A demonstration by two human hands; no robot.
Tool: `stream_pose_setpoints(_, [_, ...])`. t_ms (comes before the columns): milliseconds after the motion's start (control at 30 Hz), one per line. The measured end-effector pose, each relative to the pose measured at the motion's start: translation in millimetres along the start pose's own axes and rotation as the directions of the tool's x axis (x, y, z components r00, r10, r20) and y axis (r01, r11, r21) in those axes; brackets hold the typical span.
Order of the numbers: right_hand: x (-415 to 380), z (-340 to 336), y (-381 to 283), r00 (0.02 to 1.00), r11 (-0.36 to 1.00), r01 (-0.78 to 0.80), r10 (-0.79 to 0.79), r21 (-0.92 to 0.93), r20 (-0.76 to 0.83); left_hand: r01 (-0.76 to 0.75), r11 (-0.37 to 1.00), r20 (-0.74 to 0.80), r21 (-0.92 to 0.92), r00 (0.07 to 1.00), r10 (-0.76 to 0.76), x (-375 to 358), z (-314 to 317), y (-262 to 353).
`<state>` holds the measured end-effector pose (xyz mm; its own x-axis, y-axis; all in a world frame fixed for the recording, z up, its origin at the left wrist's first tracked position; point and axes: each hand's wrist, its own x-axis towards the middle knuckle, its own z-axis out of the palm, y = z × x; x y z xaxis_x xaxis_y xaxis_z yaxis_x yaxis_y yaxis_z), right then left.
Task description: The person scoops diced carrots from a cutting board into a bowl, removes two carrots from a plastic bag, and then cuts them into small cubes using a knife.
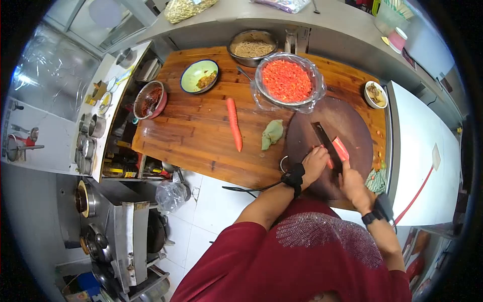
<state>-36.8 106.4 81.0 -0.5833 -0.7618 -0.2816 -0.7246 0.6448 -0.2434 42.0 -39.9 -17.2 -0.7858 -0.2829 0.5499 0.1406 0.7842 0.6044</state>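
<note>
A round dark wooden chopping board (322, 113) lies at the right of the table. On it my left hand (316, 163) presses its curled fingers on a carrot (330, 164). My right hand (353, 187) is closed round the handle of a dark-bladed kitchen knife (327, 142). The blade stands across the carrot, and a cut carrot piece (340, 149) lies on its far right side. Left of the board are a crumpled pale green cloth-like thing (272, 134) and a whole peeled carrot (234, 125).
Behind the board stands a plastic-lined bowl of chopped carrot (287, 80). A metal bowl of noodle-like strands (253, 48), a green bowl (199, 75), a red bowl (151, 99) and a small white bowl (376, 95) stand on the wooden table (191, 136). A white surface (420, 156) adjoins on the right.
</note>
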Motion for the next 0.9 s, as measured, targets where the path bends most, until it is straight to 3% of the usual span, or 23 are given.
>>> stream_pose_setpoints(233, [-4, -10, 3, 0.993, 0.995, 0.098, -0.099, -0.014, -0.057, -0.025, 0.999, -0.03, 0.022, 0.999, 0.026, 0, -4, 5])
stream_pose_setpoints(333, [-15, -40, -11, 0.996, 1.0, 0.029, -0.03, 0.009, 0.08, -0.023, 0.997, -0.022, 0.073, 0.999, 0.024, -1, -6, 7])
stream_pose_setpoints(467, [-24, -59, -17, 0.991, 0.998, 0.023, -0.03, 0.057, 0.133, -0.043, 0.997, -0.001, 0.057, 0.999, 0.043, -3, -3, 7])
stream_pose_setpoints(567, [-12, -18, -14, 0.991, 0.996, -0.089, 0.087, 0.013, 0.105, 0.003, 1.0, 0.036, 0.019, 0.999, -0.004, -1, -4, 3])
stream_pose_setpoints(767, [-17, 2, -2, 0.996, 0.995, 0.003, 0.005, 0.1, -0.084, 0.019, 0.999, 0.056, 0.028, 0.998, -0.021, 3, -8, 9])
stream_pose_setpoints(800, [-17, 4, 1, 0.996, 0.994, 0.015, -0.006, 0.105, -0.09, -0.013, 0.998, 0.063, 0.061, 0.998, 0.009, 4, -10, 10])
stream_pose_setpoints(867, [-20, 7, 7, 0.957, 0.99, 0.126, -0.105, 0.065, -0.269, -0.098, 0.989, 0.119, 0.111, 0.989, 0.085, 1, -14, 9])
stream_pose_setpoints(900, [-24, 4, 5, 0.944, 0.994, 0.096, -0.073, 0.057, -0.322, -0.155, 0.98, 0.165, 0.122, 0.977, 0.134, 5, -17, 6])
